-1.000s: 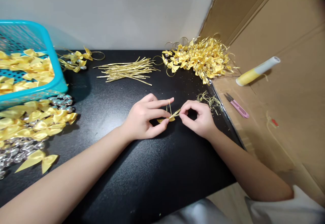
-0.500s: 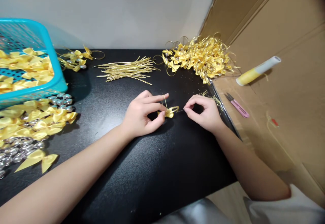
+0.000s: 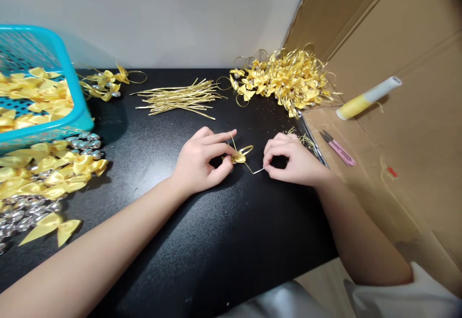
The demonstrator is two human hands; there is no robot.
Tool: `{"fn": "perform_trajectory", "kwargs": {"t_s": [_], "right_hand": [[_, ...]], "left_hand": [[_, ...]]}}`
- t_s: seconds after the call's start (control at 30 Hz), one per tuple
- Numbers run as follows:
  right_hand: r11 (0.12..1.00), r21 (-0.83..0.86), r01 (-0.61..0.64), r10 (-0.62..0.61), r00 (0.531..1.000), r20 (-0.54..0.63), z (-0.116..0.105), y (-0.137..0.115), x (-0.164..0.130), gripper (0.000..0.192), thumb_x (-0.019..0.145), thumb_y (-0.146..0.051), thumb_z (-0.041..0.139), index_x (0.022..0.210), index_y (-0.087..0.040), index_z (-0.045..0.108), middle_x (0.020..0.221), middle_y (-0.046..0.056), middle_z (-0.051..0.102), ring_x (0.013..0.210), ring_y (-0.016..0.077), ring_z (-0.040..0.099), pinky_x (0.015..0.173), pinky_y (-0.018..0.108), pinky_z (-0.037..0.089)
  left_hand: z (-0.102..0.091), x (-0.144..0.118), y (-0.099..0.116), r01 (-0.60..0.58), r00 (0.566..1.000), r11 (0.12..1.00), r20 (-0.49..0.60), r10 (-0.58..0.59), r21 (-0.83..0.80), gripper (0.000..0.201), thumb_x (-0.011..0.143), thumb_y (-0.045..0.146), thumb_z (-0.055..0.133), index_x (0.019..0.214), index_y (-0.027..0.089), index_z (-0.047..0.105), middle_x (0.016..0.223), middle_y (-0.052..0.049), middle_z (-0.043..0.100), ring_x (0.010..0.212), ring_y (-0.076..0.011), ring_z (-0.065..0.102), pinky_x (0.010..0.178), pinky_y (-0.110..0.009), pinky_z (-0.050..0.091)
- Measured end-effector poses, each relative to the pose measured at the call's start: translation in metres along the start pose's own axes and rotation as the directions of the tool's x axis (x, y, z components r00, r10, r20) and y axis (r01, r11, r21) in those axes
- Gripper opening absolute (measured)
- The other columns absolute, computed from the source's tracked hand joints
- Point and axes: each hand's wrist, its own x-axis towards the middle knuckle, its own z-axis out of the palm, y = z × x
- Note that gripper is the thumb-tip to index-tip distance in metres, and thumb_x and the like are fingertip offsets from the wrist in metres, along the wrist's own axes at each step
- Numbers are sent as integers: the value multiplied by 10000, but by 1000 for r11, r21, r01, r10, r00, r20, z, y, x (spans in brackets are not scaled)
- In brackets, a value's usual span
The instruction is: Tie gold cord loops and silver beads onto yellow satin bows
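Note:
Between thumb and forefinger, my left hand (image 3: 206, 158) pinches a yellow ribbon bow (image 3: 239, 157) just above the black table (image 3: 202, 226). A loop of gold cord stands out from the bow's right side, and a thin strand rises along my left fingers. My right hand (image 3: 288, 159) is closed in a pinch on a needle (image 3: 260, 169), whose pale shaft points left. From the needle's tip a thread (image 3: 249, 167) runs up to the bow. The part of the bow under my left fingertips is hidden.
At left are a turquoise basket (image 3: 77, 116) of yellow bows, loose bows (image 3: 65, 178) and silver beads (image 3: 31, 212). Gold cords (image 3: 180, 99) lie behind my hands. A heap of looped bows (image 3: 288, 80) is at back right. Pink thread snips (image 3: 339, 149) and a thread spool (image 3: 368, 98) rest on cardboard.
My right hand has shifted slightly right and down, drawing the needle away from the bow. A bent length of thread now shows between them. My left hand keeps its pinch, nearly still.

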Motion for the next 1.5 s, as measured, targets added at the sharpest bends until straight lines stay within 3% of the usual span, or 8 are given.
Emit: {"fn": "perform_trajectory", "kwargs": {"t_s": [0.13, 0.37, 0.5, 0.63, 0.97, 1.2, 1.37, 1.5], "right_hand": [[1000, -24, 2, -3, 1000, -26, 0, -1, -1, 60, 738, -172, 676, 695, -214, 665, 808, -12, 679, 851, 181, 560, 871, 394, 279], [999, 31, 24, -12, 947, -321, 21, -14, 5, 73, 781, -251, 709, 849, -222, 706, 785, 5, 662, 795, 180, 565, 805, 366, 337], [1000, 1, -20, 19, 947, -320, 37, -19, 8, 41, 816, -262, 697, 838, -230, 708, 760, -3, 669, 794, 181, 562, 797, 363, 316], [1000, 10, -7, 10, 951, -308, 38, -18, 8, 78, 836, -215, 673, 761, -222, 695, 748, -12, 690, 792, 173, 566, 796, 362, 298], [1000, 25, 10, -2, 951, -311, 32, -17, 6, 109, 840, -231, 659, 733, -227, 679, 755, -11, 698, 773, 170, 574, 801, 371, 312], [999, 32, 11, -1, 953, -304, 31, -17, 6, 98, 842, -228, 665, 752, -238, 701, 772, -9, 705, 780, 168, 579, 813, 370, 316], [999, 33, 23, -13, 955, -298, 32, -15, 6, 105, 840, -225, 671, 740, -232, 702, 768, -13, 701, 766, 159, 574, 808, 365, 313], [999, 26, 30, -21, 957, -289, 33, -15, 6, 101, 843, -222, 663, 750, -230, 703, 772, -15, 701, 766, 159, 573, 793, 363, 304]], "left_hand": [[0, 0, -1, 1, 1000, 1000, 23, 0, -13, 236, 792, 119, 521, 772, 149, 755, 1100, -126, 744, 702, -180, 578, 700, -358, 511], [0, 2, -1, -10, 1000, 999, 27, 11, -48, 191, 802, 141, 548, 767, 148, 736, 1096, -128, 745, 696, -175, 597, 700, -361, 518], [1, 2, 1, -53, 997, 995, 44, 57, -82, 145, 815, 165, 589, 782, 151, 729, 1078, -134, 751, 719, -175, 640, 716, -355, 515], [1, 2, 1, -85, 995, 994, 50, 88, -70, 126, 820, 209, 619, 772, 158, 723, 1067, -128, 755, 701, -167, 646, 699, -345, 512], [-3, 1, 2, -199, 980, 967, 35, 196, 160, 71, 810, 232, 647, 799, 203, 710, 1068, -52, 753, 709, -171, 585, 666, -329, 489], [-6, 0, 1, -240, 970, 933, 34, 240, 269, 82, 819, 285, 632, 818, 238, 700, 756, -12, 720, 593, -161, 507, 545, -322, 360], [-8, 3, -2, -285, 958, 920, 104, 266, 270, 114, 825, 274, 602, 877, 235, 696, 666, -5, 671, 551, -152, 472, 528, -318, 314], [-8, 4, -6, -324, 943, 932, 127, 306, 164, 98, 813, 224, 575, 880, 208, 645, 704, -18, 647, 592, -155, 501, 546, -307, 374]]}}
